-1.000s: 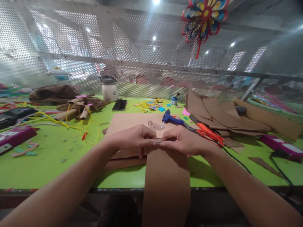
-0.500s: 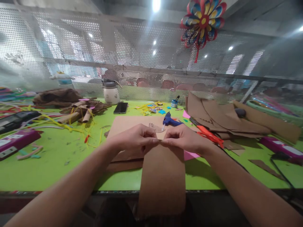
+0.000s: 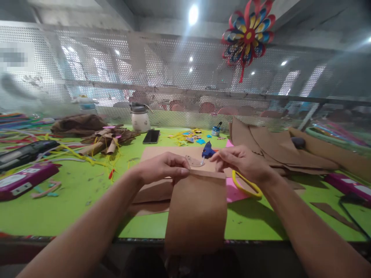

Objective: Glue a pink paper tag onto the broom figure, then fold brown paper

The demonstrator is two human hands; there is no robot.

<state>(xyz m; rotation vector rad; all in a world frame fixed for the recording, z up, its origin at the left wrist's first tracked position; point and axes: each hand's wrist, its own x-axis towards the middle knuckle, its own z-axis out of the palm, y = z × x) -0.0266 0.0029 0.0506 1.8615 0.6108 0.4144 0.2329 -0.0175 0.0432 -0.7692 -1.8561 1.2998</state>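
Right now your left hand (image 3: pixel 162 168) pinches the brown paper strip's (image 3: pixel 195 208) top edge; your right hand (image 3: pixel 243 164) hovers loosely curled, gripping nothing, while the strip runs toward you.

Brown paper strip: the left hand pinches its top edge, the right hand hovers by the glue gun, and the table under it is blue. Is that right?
Not quite. In the head view the table is bright green, not blue. The rest stands: the left hand pinches the top edge of the brown paper strip, and the right hand hovers by the blue glue gun.

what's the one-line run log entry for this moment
left hand: pinching brown paper strip top edge | right hand: off strip, open above it | blue glue gun: behind
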